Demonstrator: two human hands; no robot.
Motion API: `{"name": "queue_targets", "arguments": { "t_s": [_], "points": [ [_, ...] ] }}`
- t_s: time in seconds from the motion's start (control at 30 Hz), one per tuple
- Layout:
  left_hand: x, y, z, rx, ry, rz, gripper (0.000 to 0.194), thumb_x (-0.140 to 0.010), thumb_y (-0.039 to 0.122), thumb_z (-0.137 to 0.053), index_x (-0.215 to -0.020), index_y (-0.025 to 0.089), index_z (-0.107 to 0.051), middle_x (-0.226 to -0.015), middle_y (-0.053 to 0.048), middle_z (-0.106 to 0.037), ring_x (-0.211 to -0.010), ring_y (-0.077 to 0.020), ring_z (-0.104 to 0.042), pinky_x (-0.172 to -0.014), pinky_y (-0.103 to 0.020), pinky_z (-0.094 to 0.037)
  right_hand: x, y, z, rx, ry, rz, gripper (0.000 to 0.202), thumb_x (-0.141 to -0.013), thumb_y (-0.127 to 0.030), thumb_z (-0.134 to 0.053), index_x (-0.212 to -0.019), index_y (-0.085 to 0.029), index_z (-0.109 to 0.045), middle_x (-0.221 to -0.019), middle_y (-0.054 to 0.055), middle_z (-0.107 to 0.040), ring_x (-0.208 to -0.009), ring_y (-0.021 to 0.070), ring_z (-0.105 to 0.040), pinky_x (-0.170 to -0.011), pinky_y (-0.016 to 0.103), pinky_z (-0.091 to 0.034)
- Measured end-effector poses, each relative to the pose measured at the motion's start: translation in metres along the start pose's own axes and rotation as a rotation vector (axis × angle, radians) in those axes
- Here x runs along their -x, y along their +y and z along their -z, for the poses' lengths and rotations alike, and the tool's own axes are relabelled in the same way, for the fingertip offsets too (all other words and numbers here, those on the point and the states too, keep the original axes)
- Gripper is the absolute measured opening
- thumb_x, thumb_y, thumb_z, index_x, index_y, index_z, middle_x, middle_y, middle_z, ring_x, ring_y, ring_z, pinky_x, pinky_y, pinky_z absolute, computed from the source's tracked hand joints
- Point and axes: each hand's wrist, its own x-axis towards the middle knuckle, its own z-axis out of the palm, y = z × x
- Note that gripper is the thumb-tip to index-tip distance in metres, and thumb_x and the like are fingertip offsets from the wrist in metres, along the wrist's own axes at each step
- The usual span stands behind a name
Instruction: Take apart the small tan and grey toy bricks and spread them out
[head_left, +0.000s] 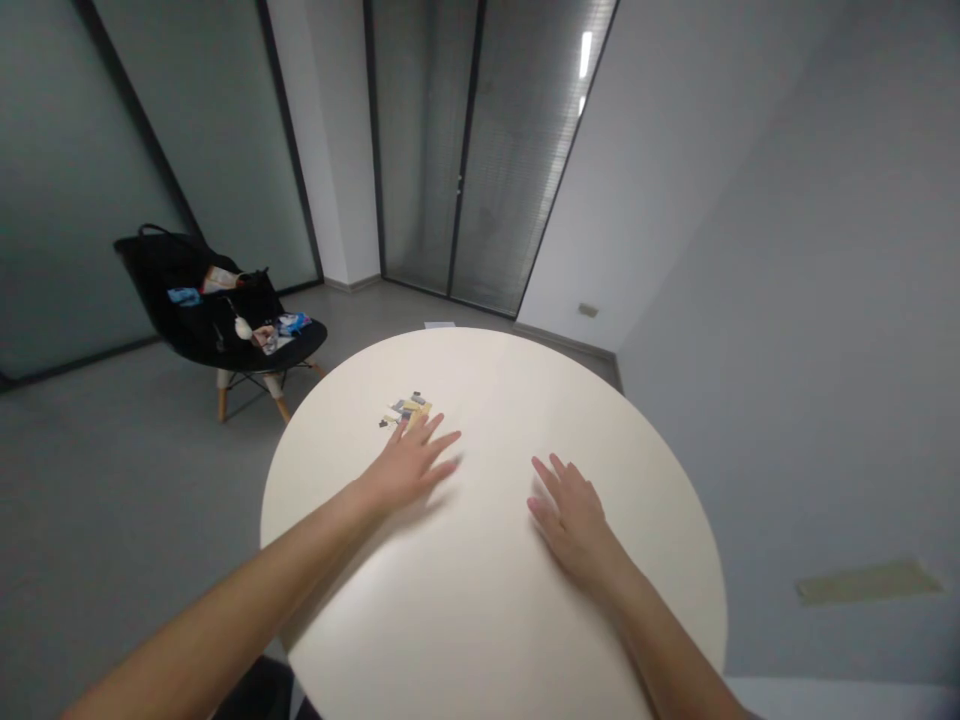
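Observation:
On the left half of the round white table (480, 600) lies a small heap of flat pieces (409, 406) in yellow, grey and dark tones. They are too small for me to tell their kind. My left hand (409, 466) is just on the near side of the heap, palm down with fingers spread, and it partly covers the nearest pieces. Nothing shows in its grasp. Over the right half of the table is my right hand (574, 515), fingers apart and holding nothing. Whether either palm touches the tabletop I cannot tell.
A black chair (180, 330) with wooden legs stands beyond the table on the left, with a dark bag (259, 297) and several small packets on it. White walls and glass panels (420, 150) surround the table. Tape (870, 583) is stuck at the right.

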Motion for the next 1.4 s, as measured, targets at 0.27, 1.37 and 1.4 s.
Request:
{"name": "queue_targets", "arguments": {
  "t_s": [0.27, 1.37, 1.4],
  "points": [
    [0.041, 0.030, -0.024, -0.070, -0.205, -0.073, 0.076, -0.082, 0.076, -0.034, -0.148, 0.038, -0.025, -0.157, -0.006, -0.014, -0.144, -0.0354, -0.008, -0.113, -0.057, -0.006, 0.045, -0.019, -0.009, 0.084, -0.116, -0.007, 0.059, -0.091, -0.054, -0.039, -0.147, -0.039, -0.027, -0.156, 0.003, -0.023, -0.143, 0.0352, -0.016, -0.110, 0.064, -0.017],
    [0.040, 0.033, -0.028, -0.095, -0.168, -0.084, 0.075, -0.084, 0.075, -0.031, -0.148, 0.037, -0.024, -0.157, -0.006, -0.017, -0.144, -0.0353, -0.009, -0.113, -0.059, -0.006, 0.047, -0.031, -0.010, 0.270, -0.239, 0.015, 0.064, -0.091, -0.066, -0.024, -0.149, -0.038, -0.021, -0.158, 0.002, -0.014, -0.144, 0.0348, -0.007, -0.111, 0.062, -0.003],
    [0.040, 0.033, -0.028, -0.096, -0.169, -0.084, 0.075, -0.084, 0.075, -0.031, -0.148, 0.037, -0.024, -0.157, -0.007, -0.016, -0.144, -0.0354, -0.009, -0.112, -0.059, -0.006, 0.047, -0.031, -0.010, 0.269, -0.238, 0.015, 0.064, -0.091, -0.065, -0.025, -0.149, -0.038, -0.021, -0.158, 0.002, -0.014, -0.144, 0.0348, -0.007, -0.111, 0.062, -0.003]
  ]
}}
